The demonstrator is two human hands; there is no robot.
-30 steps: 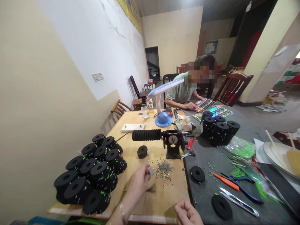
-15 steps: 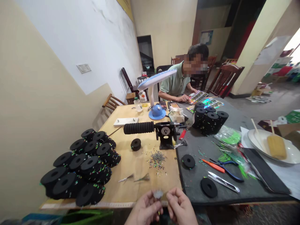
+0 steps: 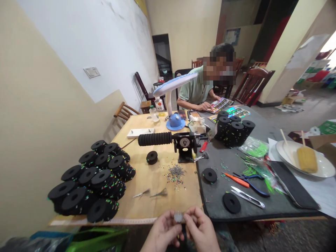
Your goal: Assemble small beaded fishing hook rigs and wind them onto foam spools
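Note:
At the near table edge, my left hand (image 3: 166,231) is closed on a small greyish, translucent piece (image 3: 178,216), which shows between the two hands. My right hand (image 3: 198,227) is pinched at the right side of that piece, thumb and forefinger touching or very near it. Beyond them lie two thin bundles (image 3: 159,193) with frayed ends and a loose pile of small beads and grey bits (image 3: 175,174). A black spool (image 3: 152,157) sits farther back, beside a black clamp-like device (image 3: 185,147) with a ribbed roll.
Black foam spools (image 3: 99,178) with coloured specks are stacked at left. A blue lamp (image 3: 175,121) stands behind. On the grey mat at right are tweezers (image 3: 248,197), pliers (image 3: 256,184) and flat spools (image 3: 231,203). A person (image 3: 194,91) handles shiny sheets across the table.
My right hand has moved left and slightly up, closer to the small piece and my left hand. The camera view has shifted slightly.

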